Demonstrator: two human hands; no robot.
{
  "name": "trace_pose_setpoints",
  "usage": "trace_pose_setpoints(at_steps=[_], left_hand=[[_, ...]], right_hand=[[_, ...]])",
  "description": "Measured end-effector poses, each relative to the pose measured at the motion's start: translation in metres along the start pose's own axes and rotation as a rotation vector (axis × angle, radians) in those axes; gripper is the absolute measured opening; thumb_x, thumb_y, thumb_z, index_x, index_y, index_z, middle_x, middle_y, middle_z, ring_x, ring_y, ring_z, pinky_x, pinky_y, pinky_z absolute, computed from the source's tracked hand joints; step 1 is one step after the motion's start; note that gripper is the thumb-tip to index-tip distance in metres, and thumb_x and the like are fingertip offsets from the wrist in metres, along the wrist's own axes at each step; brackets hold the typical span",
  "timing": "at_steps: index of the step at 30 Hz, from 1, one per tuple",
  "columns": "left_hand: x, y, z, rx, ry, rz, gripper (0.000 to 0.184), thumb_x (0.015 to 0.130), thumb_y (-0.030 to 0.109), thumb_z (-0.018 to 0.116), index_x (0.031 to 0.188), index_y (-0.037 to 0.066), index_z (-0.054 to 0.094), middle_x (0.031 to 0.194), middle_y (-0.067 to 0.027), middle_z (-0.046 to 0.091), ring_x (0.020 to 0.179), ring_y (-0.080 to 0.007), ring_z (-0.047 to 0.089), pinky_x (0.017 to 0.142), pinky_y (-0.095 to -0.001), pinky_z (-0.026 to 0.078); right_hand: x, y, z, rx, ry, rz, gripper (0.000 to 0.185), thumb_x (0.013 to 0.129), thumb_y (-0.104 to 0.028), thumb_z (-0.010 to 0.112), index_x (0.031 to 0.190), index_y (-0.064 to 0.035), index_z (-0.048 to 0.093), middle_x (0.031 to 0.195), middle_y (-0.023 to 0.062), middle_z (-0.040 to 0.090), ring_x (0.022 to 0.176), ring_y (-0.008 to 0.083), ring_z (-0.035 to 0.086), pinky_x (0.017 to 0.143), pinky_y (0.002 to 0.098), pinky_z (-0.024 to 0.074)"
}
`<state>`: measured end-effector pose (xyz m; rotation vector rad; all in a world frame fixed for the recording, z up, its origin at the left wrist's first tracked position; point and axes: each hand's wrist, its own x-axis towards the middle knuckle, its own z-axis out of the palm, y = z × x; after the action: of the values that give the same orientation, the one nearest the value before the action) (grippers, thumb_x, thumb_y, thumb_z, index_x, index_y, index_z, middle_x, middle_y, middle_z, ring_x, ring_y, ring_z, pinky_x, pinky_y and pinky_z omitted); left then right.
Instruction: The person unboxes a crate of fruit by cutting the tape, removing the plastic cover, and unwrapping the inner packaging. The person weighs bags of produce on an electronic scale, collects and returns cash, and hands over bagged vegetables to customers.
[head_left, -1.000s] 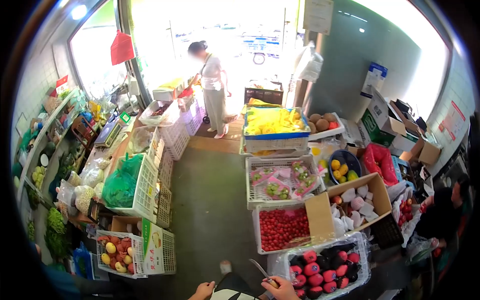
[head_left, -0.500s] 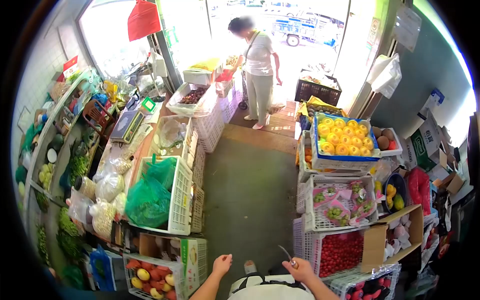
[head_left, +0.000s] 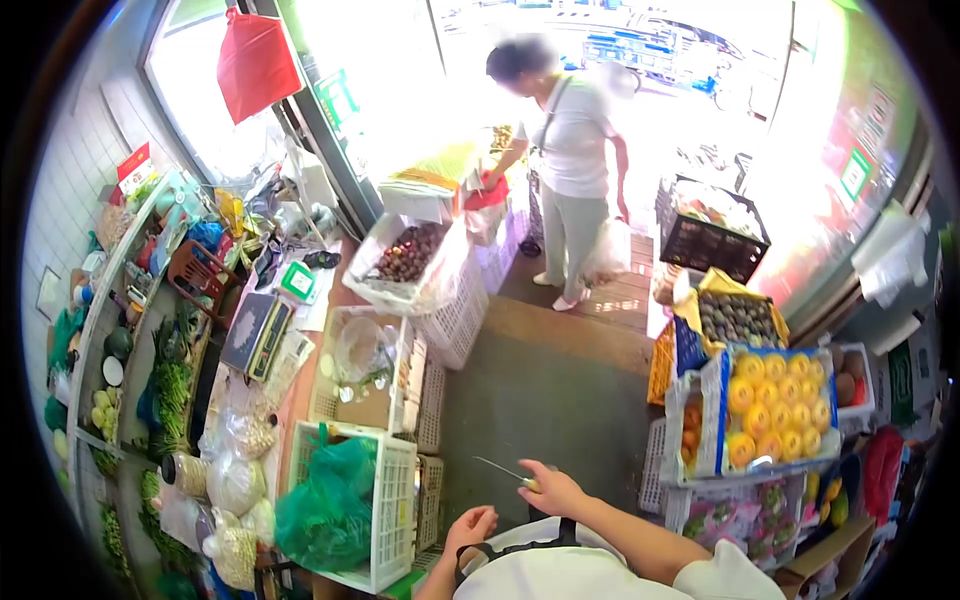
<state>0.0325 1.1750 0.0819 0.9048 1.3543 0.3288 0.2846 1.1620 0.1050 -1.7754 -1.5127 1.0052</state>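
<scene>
My right hand is closed round the short handle of a small knife. Its thin blade sticks out to the left, over the floor of the aisle. Lower and to the left, my left hand is held close to my body with its fingers curled in. Nothing shows in it. The nearest thing on that side is a white plastic crate with a green plastic bag in it.
Yellow fruit fills a blue-edged box on the right, above packed grapes. A scale stands on the left counter. Ahead, a person reaches into goods by the doorway, near a black crate. A red bag hangs upper left.
My view has moved forward and turned right. My right hand has swung the knife leftward across my front, nearer my left hand. The other person leans further toward the goods.
</scene>
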Motion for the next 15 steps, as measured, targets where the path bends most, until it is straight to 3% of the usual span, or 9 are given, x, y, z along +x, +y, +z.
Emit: trace_pose_setpoints(at_steps=[2,5,6,9,12,13,15], left_hand=[[0.021,0.07,0.009,-0.166,-0.087,0.092,0.042,0.102,0.035,0.062,0.128,0.002,0.062,0.114,-0.01,0.07,0.095,-0.0153,0.068,0.085,-0.0289,0.055],[0.07,0.179,0.03,-0.17,-0.154,0.257,0.041,0.104,0.036,0.058,0.125,0.002,0.06,0.111,-0.008,0.067,0.097,-0.0153,0.066,0.089,-0.0303,0.055],[0.093,0.209,0.032,-0.109,-0.169,0.353,0.039,0.104,0.035,0.058,0.123,0.002,0.06,0.108,-0.0065,0.066,0.097,-0.0143,0.065,0.089,-0.0297,0.054],[0.179,0.262,0.008,-0.063,-0.197,0.361,0.036,0.104,0.033,0.059,0.123,0.002,0.058,0.109,-0.0042,0.064,0.101,-0.0136,0.063,0.09,-0.0287,0.051],[0.277,0.321,0.014,-0.227,-0.339,0.386,0.043,0.103,0.032,0.061,0.133,0.002,0.054,0.118,-0.0052,0.063,0.109,-0.0152,0.062,0.095,-0.0296,0.05],[0.3,0.346,0.007,-0.296,-0.378,0.379,0.048,0.102,0.032,0.062,0.138,0.003,0.05,0.122,-0.0064,0.062,0.11,-0.0157,0.062,0.096,-0.0307,0.05],[0.342,0.393,-0.014,-0.343,-0.477,0.421,0.061,0.102,0.034,0.063,0.149,0.003,0.04,0.132,-0.0099,0.059,0.112,-0.0181,0.063,0.097,-0.0337,0.052]], right_hand=[[0.068,-0.042,-0.032,-0.017,-0.261,-0.007,0.074,0.09,-0.037,0.067,0.151,-0.0128,0.033,0.092,0.025,0.071,0.084,0.0439,0.069,0.076,0.0502,0.0548],[0.16,-0.068,-0.066,-0.04,-0.311,-0.121,0.083,0.087,-0.034,0.07,0.154,-0.0129,0.025,0.089,0.0266,0.07,0.082,0.0447,0.069,0.073,0.051,0.0547],[0.193,-0.071,-0.078,-0.057,-0.32,-0.125,0.083,0.087,-0.034,0.07,0.154,-0.0129,0.025,0.089,0.0266,0.07,0.082,0.0447,0.069,0.073,0.051,0.0547],[0.286,-0.084,-0.086,-0.197,-0.389,-0.157,0.086,0.087,-0.029,0.069,0.155,-0.0113,0.021,0.092,0.0203,0.071,0.086,0.0417,0.069,0.076,0.0492,0.0545],[0.389,-0.067,-0.132,-0.254,-0.262,-0.114,0.061,0.084,-0.036,0.07,0.139,-0.0133,0.055,0.1,0.018,0.073,0.09,0.0389,0.071,0.081,0.0477,0.056],[0.418,-0.07,-0.138,-0.227,-0.136,-0.078,0.042,0.086,-0.036,0.071,0.122,-0.0132,0.068,0.1,0.0174,0.074,0.089,0.038,0.071,0.081,0.046,0.0569],[0.475,-0.082,-0.155,-0.206,-0.102,-0.066,0.04,0.088,-0.036,0.071,0.12,-0.0126,0.069,0.099,0.017,0.074,0.089,0.0378,0.072,0.08,0.0453,0.057]])
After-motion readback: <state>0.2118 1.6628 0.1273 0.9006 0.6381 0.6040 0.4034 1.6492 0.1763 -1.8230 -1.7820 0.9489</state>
